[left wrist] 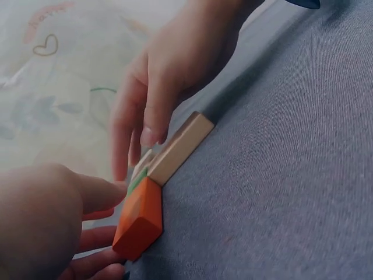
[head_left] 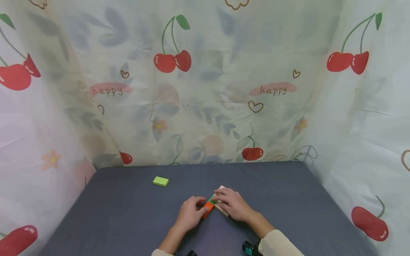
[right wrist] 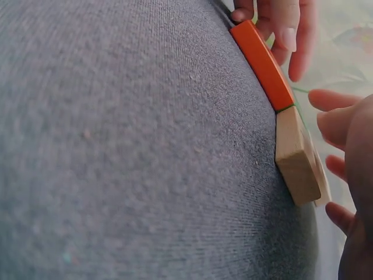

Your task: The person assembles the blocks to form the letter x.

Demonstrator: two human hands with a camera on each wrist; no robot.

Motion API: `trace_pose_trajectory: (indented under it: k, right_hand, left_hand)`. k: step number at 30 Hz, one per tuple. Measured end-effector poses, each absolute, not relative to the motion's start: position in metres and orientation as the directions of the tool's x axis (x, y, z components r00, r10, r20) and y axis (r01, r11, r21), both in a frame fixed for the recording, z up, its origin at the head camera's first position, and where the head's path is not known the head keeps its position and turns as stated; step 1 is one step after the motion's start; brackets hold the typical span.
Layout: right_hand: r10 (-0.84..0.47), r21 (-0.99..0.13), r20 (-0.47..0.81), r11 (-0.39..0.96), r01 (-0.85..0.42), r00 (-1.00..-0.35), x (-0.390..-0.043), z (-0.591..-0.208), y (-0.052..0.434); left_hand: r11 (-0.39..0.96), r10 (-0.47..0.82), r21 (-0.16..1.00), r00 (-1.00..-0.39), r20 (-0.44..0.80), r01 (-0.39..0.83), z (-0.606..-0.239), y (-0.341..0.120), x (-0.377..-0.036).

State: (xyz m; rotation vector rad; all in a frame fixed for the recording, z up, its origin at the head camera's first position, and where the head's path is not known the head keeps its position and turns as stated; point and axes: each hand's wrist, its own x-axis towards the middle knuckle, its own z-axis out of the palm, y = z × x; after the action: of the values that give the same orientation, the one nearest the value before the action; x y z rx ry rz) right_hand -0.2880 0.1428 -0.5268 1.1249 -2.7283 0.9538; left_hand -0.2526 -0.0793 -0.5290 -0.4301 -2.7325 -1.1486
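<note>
Several blocks lie together on the dark cloth: an orange block [head_left: 209, 209], a thin green piece [head_left: 213, 199] at its far end, a pale wooden block [head_left: 222, 209] angled off towards the near right, and another wooden piece [head_left: 221, 187] beyond, partly covered by fingers. My left hand [head_left: 189, 213] is beside the orange block [left wrist: 139, 219], fingers loosely bent along its left side and close to its end. Above the wooden blocks [right wrist: 297, 154] my right hand [head_left: 235, 205] hovers with relaxed fingers, their tips near the green piece. Neither hand visibly grips anything.
A yellow-green block [head_left: 161, 181] lies apart, towards the back left of the dark cloth-covered table [head_left: 128, 213]. A patterned curtain [head_left: 205, 89] with cherries rises behind the table and along both sides. A dark wrist device [head_left: 251, 248] shows at the right sleeve.
</note>
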Motion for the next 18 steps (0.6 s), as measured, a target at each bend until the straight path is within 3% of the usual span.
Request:
trace_pose_trajectory:
  k: [18]
  right_hand:
    - [-0.643,-0.553,0.252,0.517,-0.653,-0.723,-0.2908,-0.5329,0.1429]
  left_hand:
    - [0.636,0.230,0.709,-0.951,0.204,0.306,-0.5280,-0.0859,-0.2522]
